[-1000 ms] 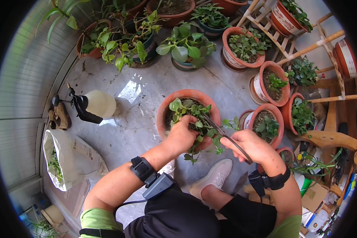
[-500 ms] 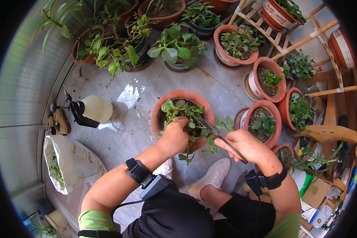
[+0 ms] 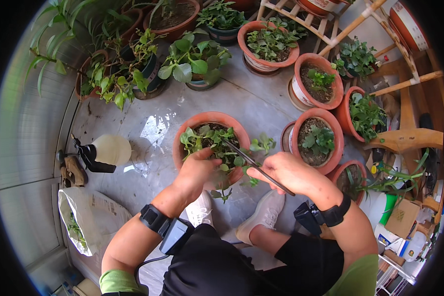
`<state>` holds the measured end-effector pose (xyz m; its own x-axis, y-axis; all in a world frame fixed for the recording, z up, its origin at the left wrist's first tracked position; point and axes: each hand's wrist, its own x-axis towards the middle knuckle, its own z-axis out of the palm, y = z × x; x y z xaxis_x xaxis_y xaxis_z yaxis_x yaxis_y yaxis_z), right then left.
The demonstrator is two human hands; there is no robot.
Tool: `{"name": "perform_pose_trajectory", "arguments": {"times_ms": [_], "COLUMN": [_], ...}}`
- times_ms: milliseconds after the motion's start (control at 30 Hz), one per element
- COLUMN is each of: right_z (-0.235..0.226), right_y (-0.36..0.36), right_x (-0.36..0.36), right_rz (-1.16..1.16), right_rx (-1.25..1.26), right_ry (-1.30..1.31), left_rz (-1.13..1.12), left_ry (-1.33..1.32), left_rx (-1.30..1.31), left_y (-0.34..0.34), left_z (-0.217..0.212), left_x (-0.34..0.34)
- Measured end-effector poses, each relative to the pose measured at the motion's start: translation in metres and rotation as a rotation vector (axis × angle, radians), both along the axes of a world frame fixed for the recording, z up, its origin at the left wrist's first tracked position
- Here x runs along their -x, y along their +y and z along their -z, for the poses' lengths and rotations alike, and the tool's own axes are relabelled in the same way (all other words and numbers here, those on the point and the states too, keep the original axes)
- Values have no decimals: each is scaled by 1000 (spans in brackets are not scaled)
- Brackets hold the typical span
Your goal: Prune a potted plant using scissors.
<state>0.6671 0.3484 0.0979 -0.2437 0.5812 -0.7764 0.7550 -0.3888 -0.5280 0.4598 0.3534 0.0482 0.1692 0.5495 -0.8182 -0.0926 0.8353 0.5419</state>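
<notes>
A pale tiled floor (image 3: 261, 106) crowded with potted plants. Both hands have shifted slightly left: the left hand (image 3: 198, 170) still grips stems in the near terracotta pot (image 3: 182, 140); the right hand (image 3: 286, 172) keeps a thin dark tool (image 3: 254, 165) angled into its foliage, so the trimming goes on.

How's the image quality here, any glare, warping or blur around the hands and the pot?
Head view: strong fisheye, so the wooden rack bends near the rim and the corners are black. Daylight glares off the wet floor beside the spray bottle. The left hand, right hand, thin tool and clay pot are sharp, shadows soft.
</notes>
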Motion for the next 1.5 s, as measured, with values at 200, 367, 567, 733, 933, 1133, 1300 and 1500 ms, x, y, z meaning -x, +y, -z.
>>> {"name": "perform_pose_trajectory", "arguments": {"times_ms": [200, 367, 567, 733, 933, 1133, 1300, 1500], "right_z": [0, 0, -6, -20, -31, -30, -18, -5], "right_y": [0, -3, -8, -15, -33, -54, -68, -73], "right_x": [-2, 0, -2, -3, -14, -16, -8, 3], "right_rz": [13, 19, 63, 3, -68, -171, -127, -132], "right_rx": [23, 19, 33, -52, -193, -242, -152, -69], "right_ry": [24, 25, 28, -7, -76, -154, -138, -162], "left_rz": [198, 540, 48, -248, -125, 211, 78, 492], "left_ry": [64, 280, 672, 1143, 1556, 1958, 1390, 507], "left_rx": [-218, -658, -767, -704, -564, -888, -872, -831], "left_y": [-4, -24, -76, -150, -203, -181, -143, -112], "left_z": [-7, -50, -102, -85, -43, -58, -58, -23], "left_x": [16, 63, 157, 317, 420, 361, 248, 113]}}
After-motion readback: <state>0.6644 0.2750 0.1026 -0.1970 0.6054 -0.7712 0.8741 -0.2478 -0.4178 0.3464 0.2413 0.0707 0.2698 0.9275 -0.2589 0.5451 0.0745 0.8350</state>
